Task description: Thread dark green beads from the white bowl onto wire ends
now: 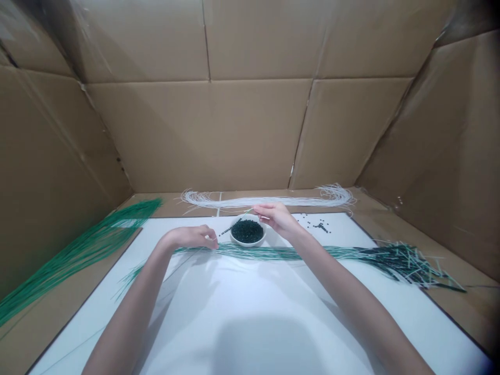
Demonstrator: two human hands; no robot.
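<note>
My left hand point(197, 237) rests on the white sheet with its fingers pinched on the lower end of a thin cord point(230, 227) that carries a few dark beads. My right hand point(273, 214) pinches the cord's upper end just above a small white bowl point(247, 232) full of dark green beads. The cord slants between the two hands, over the bowl's left rim. A bundle of green cords point(312, 253) lies across the sheet just in front of both hands.
A bundle of white cords point(269, 199) lies behind the bowl. A few loose beads point(319, 226) are scattered to its right. Green cords point(74, 250) fan out at the left. Cardboard walls point(250, 130) enclose the white sheet point(250, 312) on three sides.
</note>
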